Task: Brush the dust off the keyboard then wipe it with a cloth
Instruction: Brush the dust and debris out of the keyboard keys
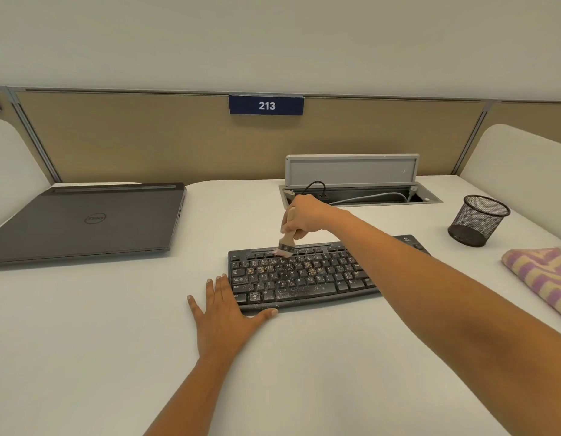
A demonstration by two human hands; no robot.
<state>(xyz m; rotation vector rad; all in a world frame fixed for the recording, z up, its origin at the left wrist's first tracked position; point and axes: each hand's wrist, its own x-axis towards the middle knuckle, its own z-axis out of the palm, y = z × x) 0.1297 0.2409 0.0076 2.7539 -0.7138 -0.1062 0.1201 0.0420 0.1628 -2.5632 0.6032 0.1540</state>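
Note:
A black keyboard (304,276) lies on the white desk, its keys speckled with light dust and crumbs. My right hand (305,217) grips the wooden handle of a small paintbrush (287,239), whose bristles touch the top key row left of centre. My right forearm crosses over the keyboard's right part and hides it. My left hand (224,306) lies flat on the desk with fingers spread, at the keyboard's left end, thumb along its front edge. A folded purple-and-yellow striped cloth (540,278) lies at the right edge of the desk.
A shut dark laptop (90,223) sits at the back left. A black mesh pen cup (477,220) stands at the back right. Behind the keyboard, an open grey cable hatch (351,184) holds cables. A tan partition with a "213" sign (266,105) backs the desk.

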